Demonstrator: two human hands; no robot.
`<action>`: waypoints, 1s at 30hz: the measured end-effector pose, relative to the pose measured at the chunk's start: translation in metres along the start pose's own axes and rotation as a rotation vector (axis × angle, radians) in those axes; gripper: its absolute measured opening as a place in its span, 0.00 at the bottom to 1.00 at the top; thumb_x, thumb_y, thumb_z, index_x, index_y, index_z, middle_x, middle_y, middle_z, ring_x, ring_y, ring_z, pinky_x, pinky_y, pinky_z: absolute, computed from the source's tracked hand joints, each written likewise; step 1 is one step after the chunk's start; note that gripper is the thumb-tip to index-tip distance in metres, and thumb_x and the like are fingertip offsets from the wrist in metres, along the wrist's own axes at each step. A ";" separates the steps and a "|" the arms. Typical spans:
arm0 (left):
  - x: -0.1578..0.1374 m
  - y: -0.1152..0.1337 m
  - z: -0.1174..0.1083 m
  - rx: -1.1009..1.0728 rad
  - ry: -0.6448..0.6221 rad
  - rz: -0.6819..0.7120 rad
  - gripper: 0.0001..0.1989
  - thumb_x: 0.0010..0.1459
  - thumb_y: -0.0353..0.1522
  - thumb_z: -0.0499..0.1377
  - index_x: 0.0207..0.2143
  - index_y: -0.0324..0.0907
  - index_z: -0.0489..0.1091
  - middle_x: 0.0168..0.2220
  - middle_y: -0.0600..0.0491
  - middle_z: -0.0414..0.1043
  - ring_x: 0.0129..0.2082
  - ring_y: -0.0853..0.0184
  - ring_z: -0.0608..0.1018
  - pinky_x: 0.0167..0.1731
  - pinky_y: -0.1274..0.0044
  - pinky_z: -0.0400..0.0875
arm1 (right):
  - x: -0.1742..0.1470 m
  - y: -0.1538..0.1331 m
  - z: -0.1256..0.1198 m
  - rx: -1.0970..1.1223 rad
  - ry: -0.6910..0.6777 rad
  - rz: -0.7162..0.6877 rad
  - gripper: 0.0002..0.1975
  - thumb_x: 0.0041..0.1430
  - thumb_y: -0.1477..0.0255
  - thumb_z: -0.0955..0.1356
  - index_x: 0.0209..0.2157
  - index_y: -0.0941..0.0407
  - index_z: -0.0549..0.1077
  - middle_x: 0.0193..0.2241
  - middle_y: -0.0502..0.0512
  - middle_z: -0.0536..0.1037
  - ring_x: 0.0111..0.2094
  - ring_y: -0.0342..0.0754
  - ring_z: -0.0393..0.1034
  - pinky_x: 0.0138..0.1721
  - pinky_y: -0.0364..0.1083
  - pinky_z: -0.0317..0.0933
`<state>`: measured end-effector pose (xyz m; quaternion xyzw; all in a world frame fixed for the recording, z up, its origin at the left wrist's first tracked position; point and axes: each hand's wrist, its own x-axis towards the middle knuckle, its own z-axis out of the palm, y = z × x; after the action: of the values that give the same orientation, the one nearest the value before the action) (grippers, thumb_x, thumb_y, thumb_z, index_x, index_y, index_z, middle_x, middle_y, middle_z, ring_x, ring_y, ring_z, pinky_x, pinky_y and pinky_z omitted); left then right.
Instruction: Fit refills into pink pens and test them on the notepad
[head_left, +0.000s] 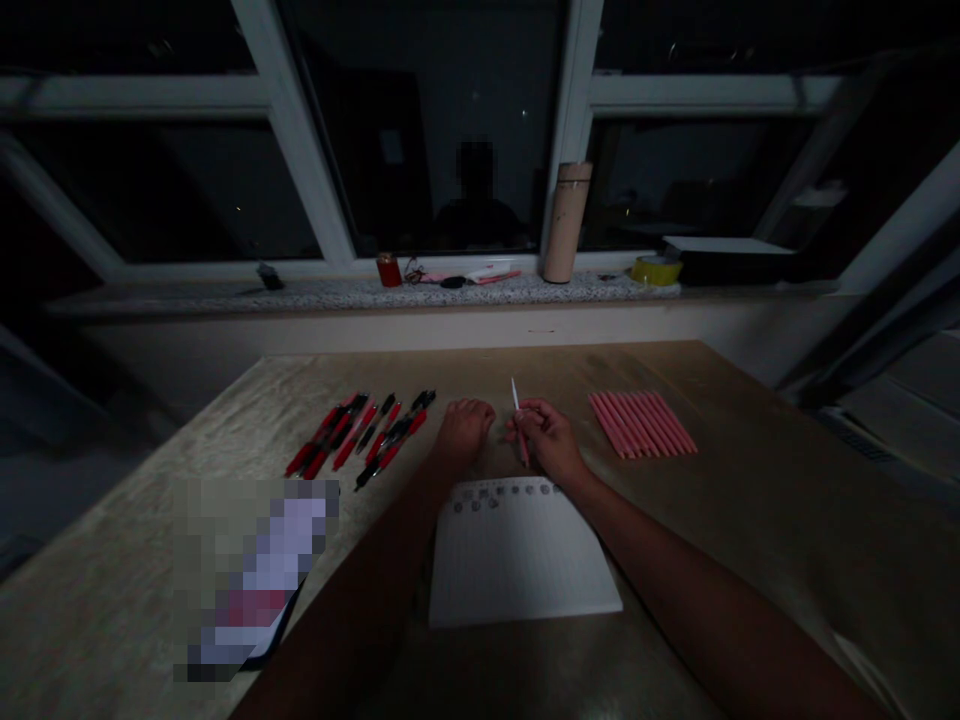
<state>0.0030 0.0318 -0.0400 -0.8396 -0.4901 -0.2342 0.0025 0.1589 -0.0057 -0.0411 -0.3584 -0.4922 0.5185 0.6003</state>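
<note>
My right hand (546, 435) pinches a slim pink pencil (524, 450) whose upper end is white and pointed. It is held nearly upright, just beyond the top edge of a lined notepad (525, 570). Small round dark marks run along the top of that page. Left of the pencil, my left hand (463, 432) rests on the table with its fingers curled in, and nothing shows in them. Several pink pencils (641, 425) lie side by side to the right of my right hand. Several red and black pens (352, 430) lie slanted to the left of my left hand.
A phone (270, 570) with a blurred screen lies at the left front of the table (750, 560). On the windowsill (330, 290) stand a red jar (388, 270), a tall tan flask (568, 222) and a yellow tape roll (656, 271). Dark windows rise behind.
</note>
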 end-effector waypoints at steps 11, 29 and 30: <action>0.015 0.010 -0.017 -1.064 0.297 -0.356 0.11 0.54 0.35 0.56 0.35 0.37 0.72 0.24 0.52 0.72 0.25 0.69 0.74 0.28 0.78 0.67 | -0.002 0.005 -0.001 -0.073 -0.021 -0.011 0.17 0.51 0.58 0.68 0.37 0.56 0.67 0.25 0.50 0.75 0.18 0.41 0.67 0.12 0.36 0.54; 0.020 0.029 -0.021 -1.693 0.297 -0.484 0.12 0.44 0.33 0.65 0.30 0.37 0.67 0.24 0.56 0.69 0.26 0.73 0.74 0.32 0.78 0.68 | -0.004 0.010 0.001 -0.178 -0.092 -0.084 0.16 0.51 0.59 0.68 0.37 0.56 0.69 0.24 0.50 0.75 0.24 0.43 0.70 0.25 0.41 0.62; 0.019 0.028 -0.019 -1.677 0.290 -0.496 0.12 0.44 0.33 0.65 0.30 0.37 0.67 0.24 0.55 0.70 0.26 0.73 0.74 0.32 0.78 0.68 | -0.004 0.009 0.001 -0.168 -0.076 -0.078 0.16 0.51 0.59 0.68 0.36 0.56 0.69 0.23 0.50 0.75 0.23 0.43 0.70 0.24 0.41 0.61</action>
<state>0.0269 0.0285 -0.0091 -0.3969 -0.3198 -0.6143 -0.6024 0.1553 -0.0075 -0.0503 -0.3682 -0.5699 0.4651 0.5687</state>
